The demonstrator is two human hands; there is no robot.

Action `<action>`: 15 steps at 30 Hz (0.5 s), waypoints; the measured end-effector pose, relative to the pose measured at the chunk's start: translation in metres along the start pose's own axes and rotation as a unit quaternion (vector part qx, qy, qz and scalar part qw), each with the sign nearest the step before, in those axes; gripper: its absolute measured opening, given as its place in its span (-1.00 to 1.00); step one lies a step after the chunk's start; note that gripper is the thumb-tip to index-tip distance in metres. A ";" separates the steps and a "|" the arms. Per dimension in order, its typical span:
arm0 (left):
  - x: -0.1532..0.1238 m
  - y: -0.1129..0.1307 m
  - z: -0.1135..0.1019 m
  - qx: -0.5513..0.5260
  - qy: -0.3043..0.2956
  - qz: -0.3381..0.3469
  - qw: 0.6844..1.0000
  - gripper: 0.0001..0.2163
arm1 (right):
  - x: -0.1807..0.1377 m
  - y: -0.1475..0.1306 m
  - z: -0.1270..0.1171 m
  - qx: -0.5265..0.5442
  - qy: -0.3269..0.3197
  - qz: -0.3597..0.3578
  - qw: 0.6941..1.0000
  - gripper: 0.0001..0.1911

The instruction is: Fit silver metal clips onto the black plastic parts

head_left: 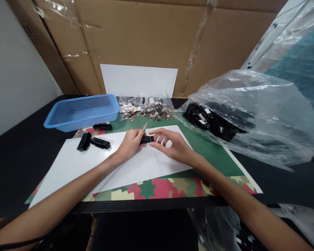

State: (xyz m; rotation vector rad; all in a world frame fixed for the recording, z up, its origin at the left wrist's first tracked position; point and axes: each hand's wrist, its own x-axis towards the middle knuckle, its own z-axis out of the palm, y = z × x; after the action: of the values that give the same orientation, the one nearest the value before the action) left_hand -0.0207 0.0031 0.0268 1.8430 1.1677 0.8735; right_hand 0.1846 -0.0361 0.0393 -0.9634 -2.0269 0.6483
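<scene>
My left hand (132,140) is closed around a black plastic piece (147,139), which lies level and points to the right. From the same hand a thin silvery metal tool (145,126) sticks up; its kind is not clear. At the piece's right end is my right hand (174,144), with thumb and forefinger apart and curved around that end. Whether they touch it, or hold something tiny, I cannot make out. Left of my hands, black plastic pieces (101,143) lie on white sheets (136,170), and another black piece (103,127) lies behind them.
A blue plastic basket (86,118) stands at the back left. Small metal parts (157,112) are heaped at the back middle, by clear bags. On the right, a large clear bag (264,94) holds several black pieces (209,120). A cardboard wall (141,38) closes off the back.
</scene>
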 end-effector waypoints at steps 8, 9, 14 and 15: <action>-0.011 0.006 -0.005 0.107 -0.010 0.115 0.988 -0.83 | 0.003 0.015 -0.006 0.064 -0.048 0.057 0.995 -0.60; -0.012 0.006 -0.006 0.131 -0.026 0.133 0.982 -0.83 | 0.003 0.017 -0.007 0.067 -0.058 0.057 0.994 -0.62; -0.012 0.003 -0.007 0.175 -0.053 0.164 0.969 -0.74 | 0.003 0.018 -0.014 0.048 -0.074 0.034 0.996 -0.61; -0.011 0.003 -0.007 0.175 -0.053 0.163 0.969 -0.73 | 0.003 0.018 -0.014 0.046 -0.073 0.034 0.996 -0.59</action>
State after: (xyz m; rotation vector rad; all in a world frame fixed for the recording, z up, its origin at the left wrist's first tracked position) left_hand -0.0291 -0.0065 0.0308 2.3904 1.0150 0.7668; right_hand 0.2020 -0.0218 0.0356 -0.9596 -2.0783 0.8632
